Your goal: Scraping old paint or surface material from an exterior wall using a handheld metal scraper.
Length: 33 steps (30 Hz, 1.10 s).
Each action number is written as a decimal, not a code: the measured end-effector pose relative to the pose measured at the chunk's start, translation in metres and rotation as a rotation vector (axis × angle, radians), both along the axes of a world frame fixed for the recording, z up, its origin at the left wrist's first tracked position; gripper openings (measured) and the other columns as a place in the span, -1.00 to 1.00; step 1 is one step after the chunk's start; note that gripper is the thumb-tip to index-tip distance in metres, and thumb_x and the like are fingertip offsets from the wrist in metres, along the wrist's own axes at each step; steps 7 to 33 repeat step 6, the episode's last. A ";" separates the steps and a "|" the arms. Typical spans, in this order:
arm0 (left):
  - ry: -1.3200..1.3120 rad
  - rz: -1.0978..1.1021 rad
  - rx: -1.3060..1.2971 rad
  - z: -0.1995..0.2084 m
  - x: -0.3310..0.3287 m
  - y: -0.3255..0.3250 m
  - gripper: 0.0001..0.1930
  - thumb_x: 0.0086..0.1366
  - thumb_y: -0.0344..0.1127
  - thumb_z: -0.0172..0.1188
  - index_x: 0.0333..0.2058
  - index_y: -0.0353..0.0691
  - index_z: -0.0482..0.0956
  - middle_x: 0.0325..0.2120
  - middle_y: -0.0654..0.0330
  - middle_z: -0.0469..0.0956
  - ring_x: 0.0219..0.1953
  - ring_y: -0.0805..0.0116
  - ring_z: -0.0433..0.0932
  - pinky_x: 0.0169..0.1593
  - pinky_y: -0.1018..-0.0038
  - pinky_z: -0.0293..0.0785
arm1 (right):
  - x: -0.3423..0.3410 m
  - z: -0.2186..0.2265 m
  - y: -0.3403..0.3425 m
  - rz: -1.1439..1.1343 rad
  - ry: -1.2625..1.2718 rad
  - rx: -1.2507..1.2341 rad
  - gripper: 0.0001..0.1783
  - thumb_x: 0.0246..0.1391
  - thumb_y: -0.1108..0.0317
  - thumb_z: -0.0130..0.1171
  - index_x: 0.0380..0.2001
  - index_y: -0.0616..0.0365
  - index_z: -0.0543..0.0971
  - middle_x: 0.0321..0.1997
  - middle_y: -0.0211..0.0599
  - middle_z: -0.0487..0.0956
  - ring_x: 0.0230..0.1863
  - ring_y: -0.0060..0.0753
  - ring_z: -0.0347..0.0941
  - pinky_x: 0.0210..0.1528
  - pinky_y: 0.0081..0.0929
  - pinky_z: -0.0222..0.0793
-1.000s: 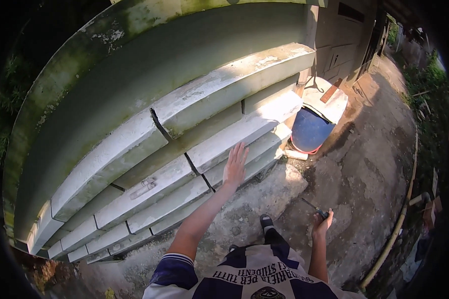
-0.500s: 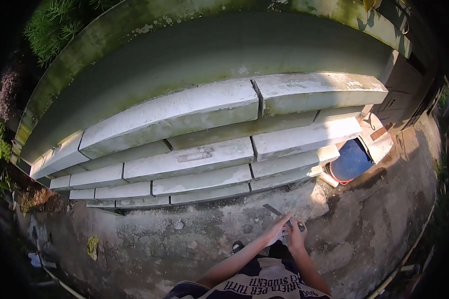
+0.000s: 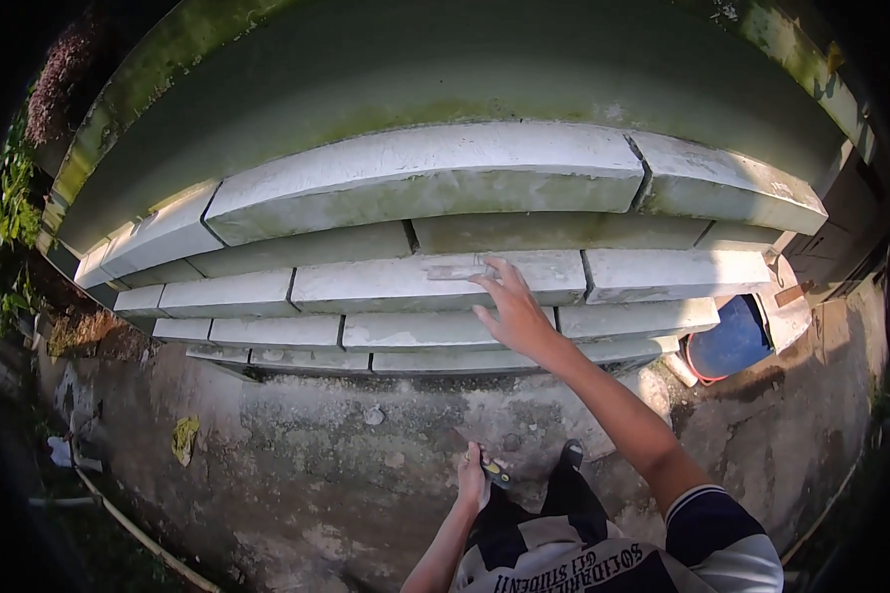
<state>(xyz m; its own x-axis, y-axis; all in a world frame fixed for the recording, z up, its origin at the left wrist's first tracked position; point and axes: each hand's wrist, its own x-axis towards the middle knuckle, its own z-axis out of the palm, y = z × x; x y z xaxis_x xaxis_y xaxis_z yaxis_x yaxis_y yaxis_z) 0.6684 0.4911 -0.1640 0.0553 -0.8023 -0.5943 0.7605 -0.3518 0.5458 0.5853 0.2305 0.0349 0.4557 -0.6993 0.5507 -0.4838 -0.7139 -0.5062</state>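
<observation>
My left hand (image 3: 473,481) is low in front of me, fingers wrapped round a flat-bladed hand tool (image 3: 497,475) with a black-and-yellow handle. Its narrow dark blade shows only faintly beyond the hand. My right hand (image 3: 512,308) reaches forward over the middle concrete ledge (image 3: 366,289), fingers outstretched and thumb apart. Under its fingertips lies the right end of a pale, oblong object (image 3: 450,272), flat on the ledge; its exact kind is unclear. I cannot tell whether the fingertips touch it.
Stepped concrete ledges (image 3: 425,188) with dark gaps run along a mossy wall (image 3: 445,79). A blue barrel (image 3: 730,338) with a red rim stands at the right. A yellow rag (image 3: 184,440) and a small stone (image 3: 374,415) lie on the concrete ground.
My hands were together on the bladed tool; now only my left holds it, farther left. My right hand has let go and stretched forward to the ledge. The view has shifted.
</observation>
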 end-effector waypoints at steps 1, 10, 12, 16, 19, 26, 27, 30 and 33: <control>0.095 0.051 0.021 -0.004 0.001 0.005 -0.62 0.54 0.09 -0.04 -0.35 -0.07 0.33 -0.50 0.33 0.33 -0.31 0.31 0.50 -0.12 0.28 0.52 | 0.013 0.002 -0.017 -0.024 0.077 -0.034 -0.51 0.09 0.37 0.31 0.11 0.18 0.51 0.22 0.08 0.39 0.23 0.20 0.36 0.33 -0.02 0.27; 0.158 0.148 0.030 -0.036 0.004 0.032 -0.65 0.47 0.14 0.08 -0.09 0.00 0.39 -0.44 0.32 0.34 -0.40 0.24 0.44 -0.11 0.08 0.52 | 0.065 -0.027 -0.070 -0.092 0.432 0.336 -0.33 0.13 0.21 0.34 0.28 0.16 0.44 0.47 0.07 0.22 0.50 0.31 0.05 0.51 0.05 0.06; 0.158 0.148 0.030 -0.036 0.004 0.032 -0.65 0.47 0.14 0.08 -0.09 0.00 0.39 -0.44 0.32 0.34 -0.40 0.24 0.44 -0.11 0.08 0.52 | 0.065 -0.027 -0.070 -0.092 0.432 0.336 -0.33 0.13 0.21 0.34 0.28 0.16 0.44 0.47 0.07 0.22 0.50 0.31 0.05 0.51 0.05 0.06; 0.158 0.148 0.030 -0.036 0.004 0.032 -0.65 0.47 0.14 0.08 -0.09 0.00 0.39 -0.44 0.32 0.34 -0.40 0.24 0.44 -0.11 0.08 0.52 | 0.065 -0.027 -0.070 -0.092 0.432 0.336 -0.33 0.13 0.21 0.34 0.28 0.16 0.44 0.47 0.07 0.22 0.50 0.31 0.05 0.51 0.05 0.06; 0.158 0.148 0.030 -0.036 0.004 0.032 -0.65 0.47 0.14 0.08 -0.09 0.00 0.39 -0.44 0.32 0.34 -0.40 0.24 0.44 -0.11 0.08 0.52 | 0.065 -0.027 -0.070 -0.092 0.432 0.336 -0.33 0.13 0.21 0.34 0.28 0.16 0.44 0.47 0.07 0.22 0.50 0.31 0.05 0.51 0.05 0.06; 0.158 0.148 0.030 -0.036 0.004 0.032 -0.65 0.47 0.14 0.08 -0.09 0.00 0.39 -0.44 0.32 0.34 -0.40 0.24 0.44 -0.11 0.08 0.52 | 0.065 -0.027 -0.070 -0.092 0.432 0.336 -0.33 0.13 0.21 0.34 0.28 0.16 0.44 0.47 0.07 0.22 0.50 0.31 0.05 0.51 0.05 0.06; 0.158 0.148 0.030 -0.036 0.004 0.032 -0.65 0.47 0.14 0.08 -0.09 0.00 0.39 -0.44 0.32 0.34 -0.40 0.24 0.44 -0.11 0.08 0.52 | 0.065 -0.027 -0.070 -0.092 0.432 0.336 -0.33 0.13 0.21 0.34 0.28 0.16 0.44 0.47 0.07 0.22 0.50 0.31 0.05 0.51 0.05 0.06; 0.158 0.148 0.030 -0.036 0.004 0.032 -0.65 0.47 0.14 0.08 -0.09 0.00 0.39 -0.44 0.32 0.34 -0.40 0.24 0.44 -0.11 0.08 0.52 | 0.065 -0.027 -0.070 -0.092 0.432 0.336 -0.33 0.13 0.21 0.34 0.28 0.16 0.44 0.47 0.07 0.22 0.50 0.31 0.05 0.51 0.05 0.06; 0.158 0.148 0.030 -0.036 0.004 0.032 -0.65 0.47 0.14 0.08 -0.09 0.00 0.39 -0.44 0.32 0.34 -0.40 0.24 0.44 -0.11 0.08 0.52 | 0.065 -0.027 -0.070 -0.092 0.432 0.336 -0.33 0.13 0.21 0.34 0.28 0.16 0.44 0.47 0.07 0.22 0.50 0.31 0.05 0.51 0.05 0.06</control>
